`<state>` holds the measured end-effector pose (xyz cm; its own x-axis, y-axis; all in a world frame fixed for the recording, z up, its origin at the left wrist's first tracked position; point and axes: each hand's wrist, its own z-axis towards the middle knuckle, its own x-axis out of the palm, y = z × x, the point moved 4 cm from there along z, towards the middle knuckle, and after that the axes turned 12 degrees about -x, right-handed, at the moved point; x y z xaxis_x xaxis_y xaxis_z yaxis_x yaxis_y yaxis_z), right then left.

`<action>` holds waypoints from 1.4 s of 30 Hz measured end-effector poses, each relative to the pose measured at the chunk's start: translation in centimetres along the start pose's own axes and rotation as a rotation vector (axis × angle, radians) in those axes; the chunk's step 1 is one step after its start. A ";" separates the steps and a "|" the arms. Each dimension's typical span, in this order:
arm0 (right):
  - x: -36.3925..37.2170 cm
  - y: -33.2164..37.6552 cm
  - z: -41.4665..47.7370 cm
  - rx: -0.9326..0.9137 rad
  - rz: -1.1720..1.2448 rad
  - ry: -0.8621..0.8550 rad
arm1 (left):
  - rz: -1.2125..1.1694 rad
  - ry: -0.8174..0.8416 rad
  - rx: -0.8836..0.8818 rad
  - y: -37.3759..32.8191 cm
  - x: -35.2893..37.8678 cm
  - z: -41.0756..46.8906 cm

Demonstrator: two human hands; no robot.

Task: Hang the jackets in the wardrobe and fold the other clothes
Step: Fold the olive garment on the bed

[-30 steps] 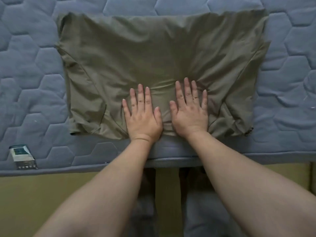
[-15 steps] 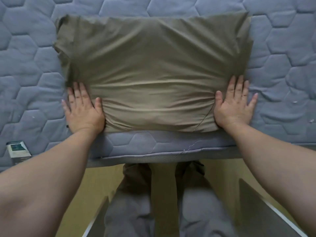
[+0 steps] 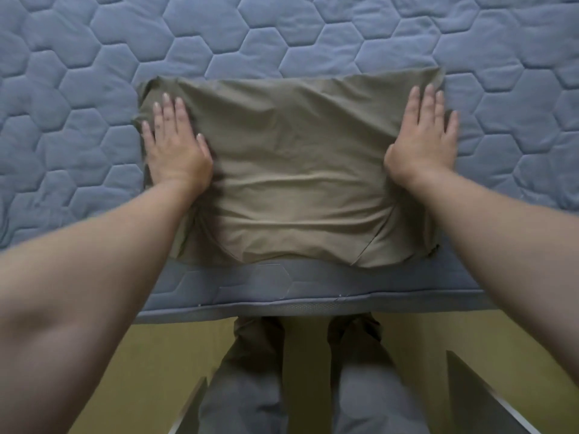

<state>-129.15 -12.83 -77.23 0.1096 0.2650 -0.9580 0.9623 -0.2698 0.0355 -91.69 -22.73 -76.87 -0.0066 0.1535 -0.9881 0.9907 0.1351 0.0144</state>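
left hand (image 3: 175, 148), right hand (image 3: 423, 142) spread flat on creased olive folded garment (image 3: 297, 183), hexagon-quilted mattress (image 3: 313, 42).

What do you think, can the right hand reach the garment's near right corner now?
Probably yes. The right hand lies flat on the right side of the garment, and that corner lies uncovered just beside its forearm; the hand would only have to draw back.
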 end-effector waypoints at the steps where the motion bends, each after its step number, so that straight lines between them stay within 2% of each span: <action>1: -0.7 -0.1 1.6 -0.026 -0.021 0.032 | 0.020 0.011 0.029 -0.6 -0.5 1.6; 5: -2.7 -0.7 6.4 -0.151 -0.048 0.178 | 0.207 0.093 0.150 -1.5 -1.4 6.7; 10: -4.5 -1.2 10.6 -0.256 -0.160 0.264 | 0.307 0.136 0.266 -2.4 -2.1 10.0; 14: -5.5 -0.7 12.1 -0.242 -0.141 0.531 | 0.417 0.342 0.319 -3.5 -3.3 11.7; 17: -6.1 -0.3 12.4 -0.245 -0.107 0.579 | 0.553 0.425 0.377 -3.9 -3.4 11.4; 20: -6.5 -0.9 12.5 -0.179 -0.020 0.547 | 0.586 0.390 0.419 -3.8 -4.1 11.5; 22: -7.5 -1.1 12.7 -0.181 -0.044 0.421 | 0.523 0.321 0.372 -3.5 -5.1 12.0; 25: -9.2 -1.0 11.7 -0.189 -0.039 0.147 | 0.386 0.187 0.293 -2.6 -6.9 11.6; 31: -9.8 -1.8 1.2 -0.068 0.164 -0.090 | 0.153 0.125 0.306 1.4 -9.2 2.8; 36: -6.4 -2.1 -11.4 -0.026 0.273 -0.107 | 0.123 0.142 0.452 6.4 -7.5 -7.4; 39: -2.4 -2.0 -15.0 -0.028 0.275 -0.021 | 0.186 0.193 0.547 8.0 -5.0 -10.6; 42: 1.1 -2.1 -16.2 0.004 0.269 0.061 | 0.244 0.229 0.563 8.9 -2.1 -12.2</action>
<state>-126.97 3.05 -73.72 0.3761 0.2388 -0.8953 0.8954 -0.3421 0.2849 -84.47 -9.90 -72.75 0.2603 0.3274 -0.9083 0.8864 -0.4540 0.0904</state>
